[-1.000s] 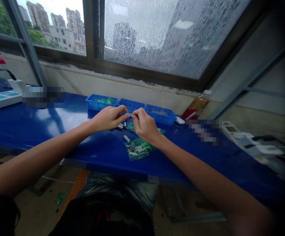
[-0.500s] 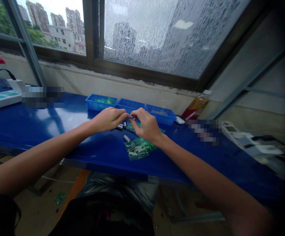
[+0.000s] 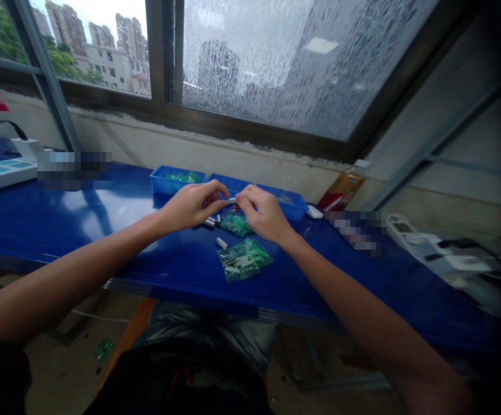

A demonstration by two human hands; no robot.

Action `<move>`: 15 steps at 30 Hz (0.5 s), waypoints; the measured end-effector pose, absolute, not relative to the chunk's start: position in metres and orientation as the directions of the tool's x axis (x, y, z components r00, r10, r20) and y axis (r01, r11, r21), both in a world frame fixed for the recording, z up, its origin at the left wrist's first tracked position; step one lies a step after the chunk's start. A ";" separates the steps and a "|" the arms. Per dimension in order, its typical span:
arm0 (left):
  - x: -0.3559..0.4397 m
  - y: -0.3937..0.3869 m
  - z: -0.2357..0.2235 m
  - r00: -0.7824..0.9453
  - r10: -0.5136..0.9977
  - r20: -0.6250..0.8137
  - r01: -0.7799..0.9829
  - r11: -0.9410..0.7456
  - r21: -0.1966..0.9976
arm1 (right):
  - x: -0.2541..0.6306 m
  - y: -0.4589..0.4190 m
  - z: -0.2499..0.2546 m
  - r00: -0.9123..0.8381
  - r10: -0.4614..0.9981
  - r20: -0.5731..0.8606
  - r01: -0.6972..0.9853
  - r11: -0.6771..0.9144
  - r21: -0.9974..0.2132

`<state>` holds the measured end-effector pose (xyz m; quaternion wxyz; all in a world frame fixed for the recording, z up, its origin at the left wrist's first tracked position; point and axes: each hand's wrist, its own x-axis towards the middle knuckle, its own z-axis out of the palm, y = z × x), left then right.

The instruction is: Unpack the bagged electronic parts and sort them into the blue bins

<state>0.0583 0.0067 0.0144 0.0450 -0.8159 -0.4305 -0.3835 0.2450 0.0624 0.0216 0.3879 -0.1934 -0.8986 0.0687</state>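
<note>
Head view: I watch two bare hands working above the blue desk (image 3: 168, 253), slightly nearer its far edge than its near one. Left hand (image 3: 201, 203) has its thumb stretched forward against one end of a small pale piece (image 3: 232, 200), index finger curled above; I cannot tell whether that finger also touches. Right hand (image 3: 265, 213) pinches the other end between thumb and bent forefinger. Piece is lifted clear of the desk, spanning the narrow gap between the hands, lying roughly level. Under the left hand's fingers I note a few metallic bits (image 3: 210, 222), partly hidden. Upper green bag (image 3: 235, 226) lies just below the right hand's fingertips; lower green bag (image 3: 244, 259) lies toward the near edge, pale sticks visible at its left part. One short silvery cylinder (image 3: 221, 243) rests just off that bag's upper left corner. Three blue trays line the far edge: left tray (image 3: 168, 187) with green contents, middle tray (image 3: 233, 181) mostly behind the hands, right tray (image 3: 296, 212) partly covered by the right hand. Beyond its right end, a white rounded object (image 3: 314, 212), with a red and gold packet (image 3: 343, 190) leaning near the wall.
</note>
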 end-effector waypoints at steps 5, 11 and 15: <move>0.058 0.007 0.013 0.352 0.668 0.656 0.742 -0.626 0.240 | 0.242 0.060 0.018 -0.609 0.434 0.664 0.280 0.901 -0.333; 0.058 0.007 0.013 0.309 0.679 0.666 0.797 -0.567 0.208 | 0.243 0.058 0.010 -0.597 0.410 0.690 0.301 0.911 -0.281; 0.058 0.008 0.014 0.354 0.676 0.646 0.811 -0.566 0.148 | 0.244 0.057 0.006 -0.585 0.336 0.738 0.333 0.930 -0.159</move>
